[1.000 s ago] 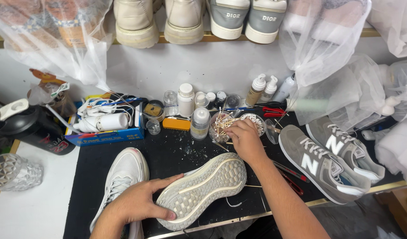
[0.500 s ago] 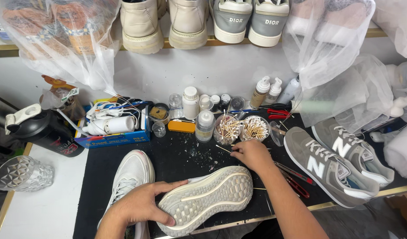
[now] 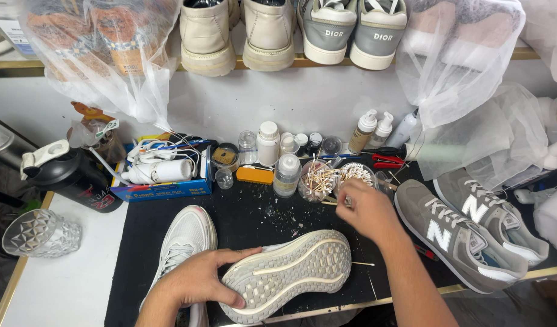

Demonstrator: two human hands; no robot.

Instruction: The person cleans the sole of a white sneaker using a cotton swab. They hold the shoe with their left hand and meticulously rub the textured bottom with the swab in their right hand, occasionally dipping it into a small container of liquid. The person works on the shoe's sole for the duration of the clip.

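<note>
While the left hand (image 3: 196, 281) lies over the heel end of the upturned shoe (image 3: 287, 272), its fingers are spread and curled loosely around the edge of the sole, thumb stretched along the upper rim and fingertips pressing the tread near the heel. This shoe rests sole-up on the black mat (image 3: 242, 209), near the front edge of the bench. Its partner, a white shoe (image 3: 184, 242), lies just beside it to the left, partly under the left wrist.

Farther back, the right hand (image 3: 366, 209) reaches toward the cup of cotton swabs (image 3: 354, 172), with the forearm running diagonally from the lower right corner. Its fingers are bunched together at the cup's near rim, pinching something thin; whether that is a swab or a stick is too small to tell. A second cup of wooden sticks (image 3: 316, 180) stands just left of it, touching or nearly so. Loose sticks lie on the mat near the sole. Two grey sneakers (image 3: 466, 233) sit to the right, well apart from the held shoe.
</note>
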